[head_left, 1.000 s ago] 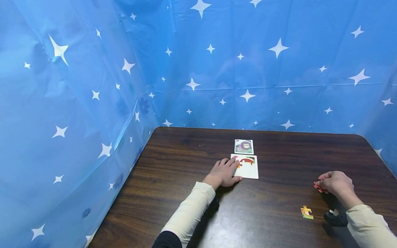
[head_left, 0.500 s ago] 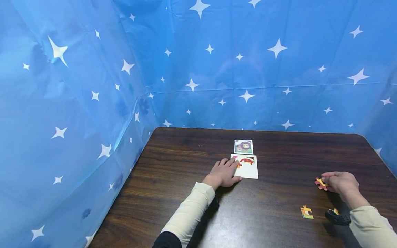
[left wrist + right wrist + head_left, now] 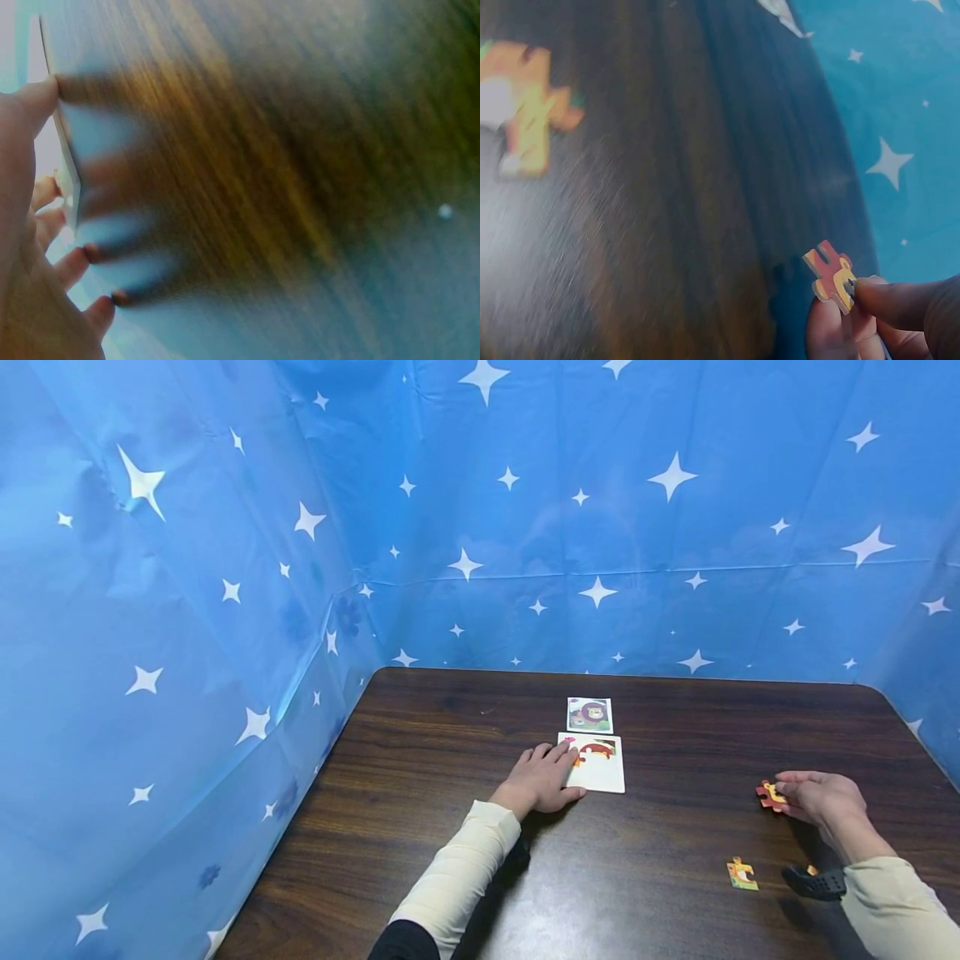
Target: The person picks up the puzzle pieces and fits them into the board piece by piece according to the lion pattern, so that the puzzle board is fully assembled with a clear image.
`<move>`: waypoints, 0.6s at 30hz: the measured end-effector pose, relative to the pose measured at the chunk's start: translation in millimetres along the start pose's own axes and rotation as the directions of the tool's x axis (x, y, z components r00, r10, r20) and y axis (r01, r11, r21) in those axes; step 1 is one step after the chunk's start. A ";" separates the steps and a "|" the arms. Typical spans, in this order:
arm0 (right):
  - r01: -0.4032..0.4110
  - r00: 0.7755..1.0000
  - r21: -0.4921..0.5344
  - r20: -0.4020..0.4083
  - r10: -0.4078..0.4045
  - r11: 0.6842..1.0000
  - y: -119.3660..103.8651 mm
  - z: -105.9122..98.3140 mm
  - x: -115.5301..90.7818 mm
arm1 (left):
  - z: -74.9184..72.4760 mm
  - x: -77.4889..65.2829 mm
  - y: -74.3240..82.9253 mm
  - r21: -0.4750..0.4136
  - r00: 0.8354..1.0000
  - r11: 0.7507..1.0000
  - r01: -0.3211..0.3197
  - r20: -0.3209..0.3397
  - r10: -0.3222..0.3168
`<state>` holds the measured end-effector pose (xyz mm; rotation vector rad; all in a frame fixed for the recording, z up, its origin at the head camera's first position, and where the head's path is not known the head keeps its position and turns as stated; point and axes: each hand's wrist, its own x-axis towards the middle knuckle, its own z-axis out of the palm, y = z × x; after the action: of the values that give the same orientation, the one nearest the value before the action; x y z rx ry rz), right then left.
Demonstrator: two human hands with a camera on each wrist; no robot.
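The left hand [image 3: 542,779] lay flat, fingers straight, pressing the near-left corner of the white square puzzle tray [image 3: 602,770] at mid-table. The right hand [image 3: 821,799], off to the right, pinched a red-and-yellow cardboard jigsaw piece [image 3: 770,795] just above the dark wooden table [image 3: 450,760]. Judging by the tray, only its far strip was filled; most stayed bare. Another orange piece [image 3: 742,874] lay nearer. The small lion picture card [image 3: 590,715] sat beyond. The left wrist view was blurred.
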<state>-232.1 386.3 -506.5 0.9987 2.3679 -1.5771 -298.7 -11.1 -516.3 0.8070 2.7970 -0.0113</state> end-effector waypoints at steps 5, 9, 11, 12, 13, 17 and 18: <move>0.015 1.000 0.111 0.024 -0.018 0.994 -10.0 9.2 -7.9 | 0.5 0.1 -0.3 -0.019 1.000 1.000 0.008 0.013 -0.008; 0.044 0.995 0.192 0.079 -0.060 0.980 -18.4 21.7 -14.6 | 0.7 -0.7 -0.6 -0.009 1.000 1.000 0.009 0.000 -0.009; 0.066 0.991 0.220 0.102 -0.091 0.973 -23.4 28.8 -16.8 | 0.1 -1.3 -0.5 -0.010 1.000 1.000 0.010 0.004 -0.010; 0.076 0.988 0.233 0.112 -0.104 0.970 -26.1 32.4 -17.9 | -0.2 -1.4 -0.5 -0.006 1.000 1.000 0.009 0.001 -0.009; 0.086 0.986 0.240 0.118 -0.118 0.967 -28.8 36.4 -18.7 | -0.4 -1.4 -0.4 -0.008 1.000 1.000 0.010 0.002 -0.010; 0.098 0.985 0.239 0.114 -0.128 0.966 -39.3 51.7 -21.3 | -2.3 -2.6 0.5 -0.005 1.000 1.000 0.005 0.003 -0.005; 0.093 0.987 0.235 0.108 -0.121 0.968 -41.7 55.5 -21.8 | -2.3 -2.2 0.3 -0.004 1.000 1.000 0.003 0.001 -0.003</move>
<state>-253.2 318.8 -489.3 0.7960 2.2313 -1.9278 -297.2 -11.8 -513.6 0.8012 2.7965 -0.0071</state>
